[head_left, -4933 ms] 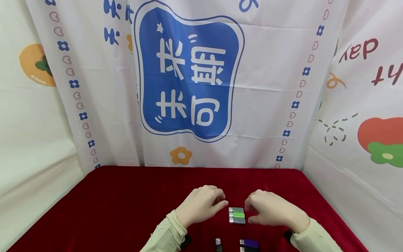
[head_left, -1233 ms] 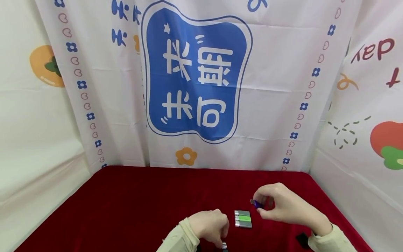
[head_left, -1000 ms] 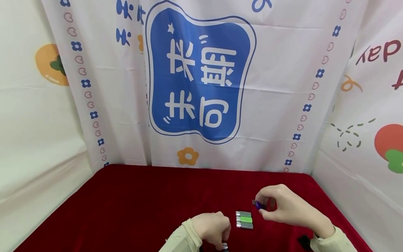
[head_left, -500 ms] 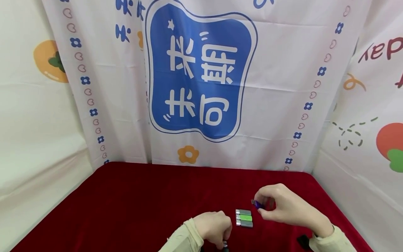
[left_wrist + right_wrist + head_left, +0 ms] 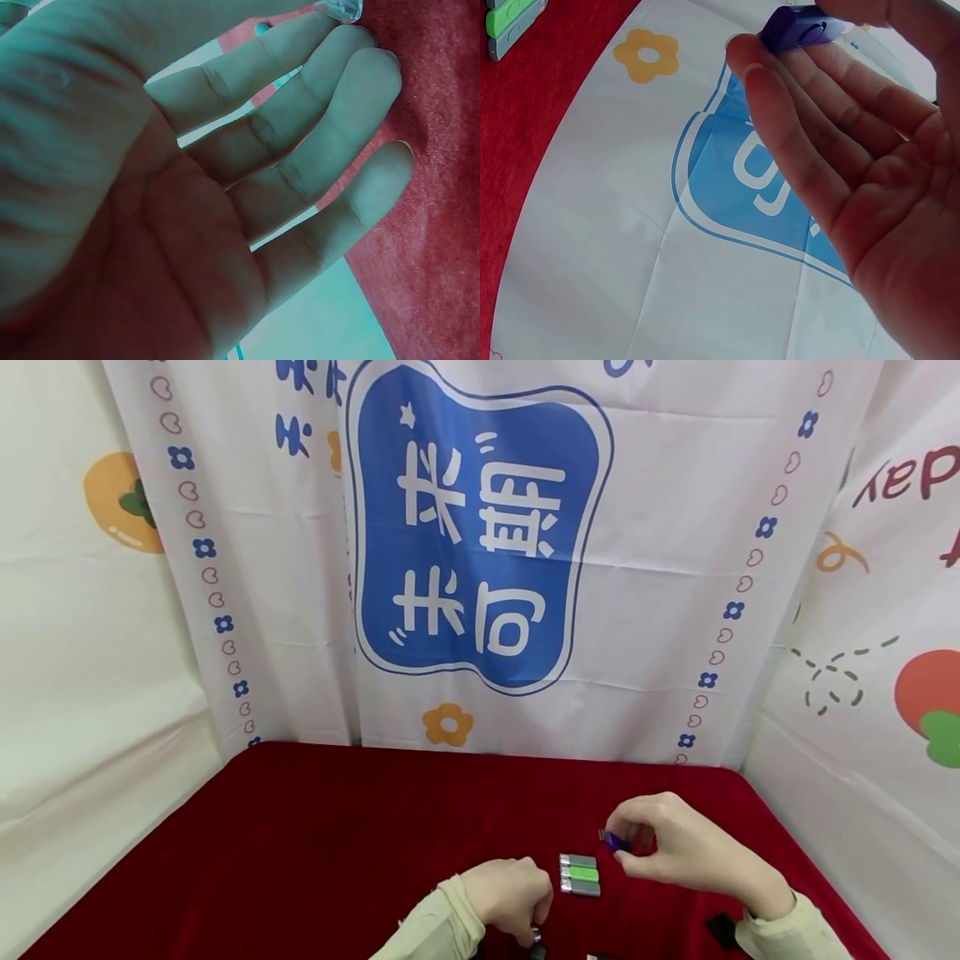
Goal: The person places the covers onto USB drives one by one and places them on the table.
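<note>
My right hand (image 5: 667,843) pinches a purple USB stick (image 5: 617,842) above the red cloth, its metal plug pointing left. In the right wrist view the purple USB stick (image 5: 802,28) sits at the fingertips. Low in the head view, my left hand (image 5: 510,897) pinches a small dark USB stick (image 5: 537,952) with a shiny silver end. The left wrist view shows only that shiny end (image 5: 345,9) by the index fingertip; the thumb's hold is mostly cut off. Between the hands, a grey, a green (image 5: 584,874) and another grey USB stick lie side by side, plugs to the left.
Red cloth (image 5: 315,843) covers the table. A printed white curtain (image 5: 637,693) hangs behind it, with more cloth at both sides. A sliver of a pale thing (image 5: 592,957) shows at the bottom edge. Something black (image 5: 722,931) sits by the right wrist.
Earlier both hands hovered bare around the row of sticks. Since then the right has picked up the purple stick and the left has moved down to the dark one. Over the last second both barely move.
</note>
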A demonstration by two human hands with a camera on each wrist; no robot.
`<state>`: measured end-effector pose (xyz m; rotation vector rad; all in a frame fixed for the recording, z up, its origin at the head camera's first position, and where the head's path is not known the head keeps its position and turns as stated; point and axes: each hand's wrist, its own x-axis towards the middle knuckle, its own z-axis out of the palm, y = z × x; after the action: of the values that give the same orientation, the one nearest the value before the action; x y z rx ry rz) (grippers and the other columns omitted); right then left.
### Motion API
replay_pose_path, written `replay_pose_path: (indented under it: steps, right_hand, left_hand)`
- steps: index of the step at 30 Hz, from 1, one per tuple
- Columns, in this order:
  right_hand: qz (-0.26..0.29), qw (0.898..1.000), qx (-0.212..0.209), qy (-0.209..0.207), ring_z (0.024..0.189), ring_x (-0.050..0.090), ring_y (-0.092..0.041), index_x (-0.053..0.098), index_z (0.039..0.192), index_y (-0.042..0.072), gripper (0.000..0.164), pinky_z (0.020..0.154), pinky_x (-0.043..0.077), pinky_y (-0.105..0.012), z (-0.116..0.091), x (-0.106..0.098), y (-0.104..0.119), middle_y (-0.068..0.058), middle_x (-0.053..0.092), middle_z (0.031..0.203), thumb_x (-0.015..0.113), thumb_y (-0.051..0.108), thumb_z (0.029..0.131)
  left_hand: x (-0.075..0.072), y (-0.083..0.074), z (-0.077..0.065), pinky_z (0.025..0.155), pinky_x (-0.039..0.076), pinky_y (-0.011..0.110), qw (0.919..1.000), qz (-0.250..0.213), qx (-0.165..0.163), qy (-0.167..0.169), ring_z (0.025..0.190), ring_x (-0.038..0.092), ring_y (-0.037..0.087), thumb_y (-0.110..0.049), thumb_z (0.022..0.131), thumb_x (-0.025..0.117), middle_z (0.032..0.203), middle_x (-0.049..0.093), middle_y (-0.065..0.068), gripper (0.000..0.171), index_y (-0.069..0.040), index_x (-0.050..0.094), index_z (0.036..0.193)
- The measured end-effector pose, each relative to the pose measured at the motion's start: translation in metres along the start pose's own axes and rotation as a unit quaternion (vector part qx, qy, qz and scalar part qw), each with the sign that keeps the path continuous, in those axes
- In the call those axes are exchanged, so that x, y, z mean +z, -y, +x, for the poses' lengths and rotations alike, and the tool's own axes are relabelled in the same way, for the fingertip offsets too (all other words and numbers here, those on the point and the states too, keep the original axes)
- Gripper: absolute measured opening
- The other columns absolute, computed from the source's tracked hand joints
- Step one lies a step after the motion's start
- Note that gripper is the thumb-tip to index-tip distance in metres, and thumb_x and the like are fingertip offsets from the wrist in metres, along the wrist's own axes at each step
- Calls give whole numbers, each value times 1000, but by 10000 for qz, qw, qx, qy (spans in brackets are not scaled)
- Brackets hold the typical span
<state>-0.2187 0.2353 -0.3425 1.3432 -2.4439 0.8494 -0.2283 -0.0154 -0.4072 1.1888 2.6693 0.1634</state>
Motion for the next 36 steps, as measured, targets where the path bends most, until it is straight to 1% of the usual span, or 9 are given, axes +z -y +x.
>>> replay_pose_path:
  steps: [7,12,21,25,27,29,32,36]
  right_hand:
    - [-48,10000,9,-36,66,58,-3,65,91,28,36,54,52,-24,0,-1,0,16,62,81,76,-3,77]
    - [33,10000,23,-11,65,58,-2,64,91,27,36,53,52,-25,0,-1,0,15,62,81,76,-4,77]
    - [117,9998,104,82,65,58,-2,65,90,27,36,54,52,-24,0,0,1,15,61,79,75,-4,77]
    - [118,9998,140,119,65,58,-2,65,91,27,35,54,52,-24,1,1,2,15,61,80,76,-3,77]
    - [103,9998,148,118,65,58,-2,65,91,27,34,54,52,-24,1,1,2,15,61,80,76,-3,77]
    - [95,9998,136,116,65,57,-2,65,91,27,35,54,52,-24,0,1,2,15,61,80,76,-3,77]
    - [70,9999,115,101,64,57,-3,65,90,27,36,54,52,-24,0,1,2,15,61,79,75,-4,76]
    - [7,9999,148,86,64,57,-2,65,89,28,37,54,52,-23,0,1,2,16,61,79,75,-4,75]
  left_hand:
    - [3,-1,2,53,40,14,9996,199,-10,-181,58,47,-3,-17,68,90,67,55,-19,22,-21,70,74]
    - [4,-2,3,52,39,15,9995,217,-55,-221,57,47,-2,-22,67,92,66,53,-19,25,-22,68,70]
    - [5,0,3,51,39,13,9991,293,126,-292,54,46,-5,-22,68,91,62,53,-20,24,-23,68,67]
    - [5,0,3,51,39,12,9979,474,206,-401,53,45,-7,-22,68,90,61,54,-22,21,-24,69,67]
    - [3,1,3,51,39,11,9971,495,301,-492,53,45,-8,-22,68,89,61,55,-22,19,-24,70,67]
    - [-1,2,2,52,40,10,9965,401,428,-591,53,45,-9,-21,69,88,62,55,-22,17,-24,71,68]
    - [-9,6,-1,53,40,9,9953,91,642,-723,54,45,-10,-17,72,85,63,55,-21,15,-21,70,69]
    - [-19,10,-5,54,41,9,9930,-277,793,-832,56,47,-10,-11,76,80,64,54,-20,14,-19,68,72]
